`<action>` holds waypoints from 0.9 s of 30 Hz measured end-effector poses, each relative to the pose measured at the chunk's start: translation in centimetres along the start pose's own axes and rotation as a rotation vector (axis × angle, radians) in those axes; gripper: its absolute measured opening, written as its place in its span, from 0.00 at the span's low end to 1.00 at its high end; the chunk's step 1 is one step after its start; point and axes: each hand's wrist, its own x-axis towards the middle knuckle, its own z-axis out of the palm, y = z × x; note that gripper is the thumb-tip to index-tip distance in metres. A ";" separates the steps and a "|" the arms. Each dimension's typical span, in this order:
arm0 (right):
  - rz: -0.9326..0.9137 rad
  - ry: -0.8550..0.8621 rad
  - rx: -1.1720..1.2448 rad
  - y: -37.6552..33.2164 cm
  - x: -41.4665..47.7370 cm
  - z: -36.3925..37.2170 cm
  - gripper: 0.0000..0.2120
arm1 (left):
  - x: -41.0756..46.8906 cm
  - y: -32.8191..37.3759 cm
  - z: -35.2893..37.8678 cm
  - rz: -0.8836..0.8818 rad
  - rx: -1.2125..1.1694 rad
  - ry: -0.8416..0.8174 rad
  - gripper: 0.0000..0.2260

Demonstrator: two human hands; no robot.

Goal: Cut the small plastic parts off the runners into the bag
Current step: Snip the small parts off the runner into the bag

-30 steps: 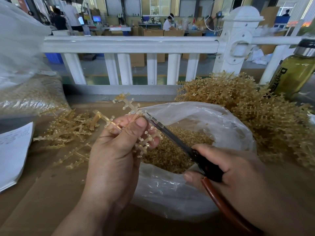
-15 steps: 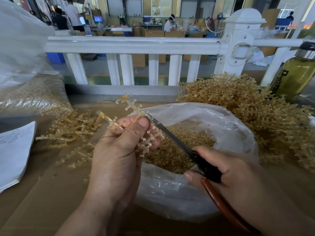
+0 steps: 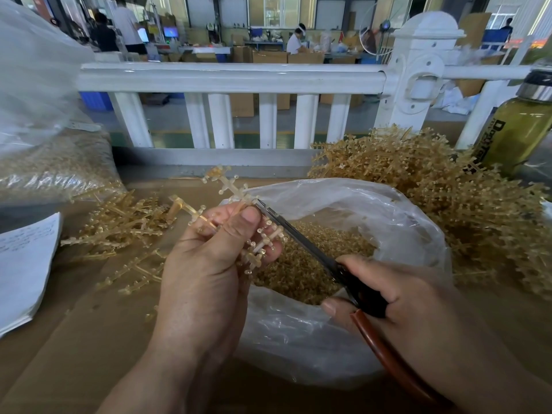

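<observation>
**Q:** How is the left hand (image 3: 206, 264) posed?
**A:** It rises from 6 o'clock with its back to the camera. The thumb presses 1 runner (image 3: 236, 192) against the curled fingers, pinching it. The runner's bare end sticks out toward 12 o'clock, and branches tipped with small parts (image 3: 260, 246) hang beside the fingertips.

**Q:** And the right hand (image 3: 403, 300)?
**A:** It enters from 4 o'clock. The fingers are curled round the black and red-brown handles of the scissors (image 3: 301, 243), with the thumb underneath. The blades lie close together and point toward 10 o'clock, with the tip touching the runner just beside the left thumb.

**Q:** Where is the bag (image 3: 388, 210)?
**A:** It lies open on the brown table (image 3: 74, 354), under the blades and at 3 o'clock of the left hand. It holds a mound of cut parts (image 3: 310, 264).

**Q:** What surrounds it?
**A:** There is a large heap of runners (image 3: 448, 186) at 1 o'clock of the bag, a smaller heap (image 3: 119, 225) at 9 o'clock, and a bottle (image 3: 516, 130) at 2 o'clock.
</observation>
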 end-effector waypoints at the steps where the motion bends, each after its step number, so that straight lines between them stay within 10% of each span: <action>1: 0.002 -0.001 0.003 0.0 0.0 0.0 0.22 | 0.0 0.0 0.0 0.000 0.004 -0.002 0.01; 27: 0.007 -0.020 -0.023 0.0 0.2 -0.3 0.16 | 0.2 -0.3 -0.2 0.004 -0.004 -0.027 0.04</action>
